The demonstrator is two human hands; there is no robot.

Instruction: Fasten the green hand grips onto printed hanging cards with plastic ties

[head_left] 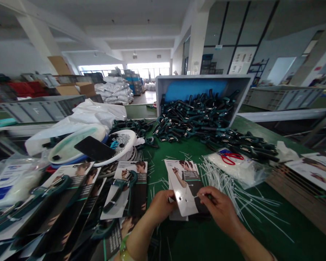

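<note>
– Bangle [124, 249] on L wrist, green beads, closest to cam. What's L hand [161, 207] doing?
– Pinching printed card [182, 188] by its lower-left edge, thumb and fingers closed on it, card held up above green-topped bench [284, 232].
– Far left?
– Loose plastic bag [13, 181], then cards with hand-grip exercisers [122, 192] attached, white tray [62, 152] and black phone [93, 148] behind them.
– Centre?
– Tilted grey bin [163, 98] spilling loose dark-green hand grips [195, 116] onto bench.
– R hand [220, 212]?
– Thumb and forefinger nearly meet on thin white cable tie [202, 195], tip at card's punched hole. Prob. going through, can't be sure from here.
– How do they handle?
– Card's light, thin, fairly stiff: hold by edges, away from hole, or it'll bend. Tie's light, springy, slick: take it close to tip.
– Right of that?
– Heap of white cable ties [233, 197], red scissors [229, 157] on see-through bag [222, 172], more cards [315, 170] at far right.
</note>
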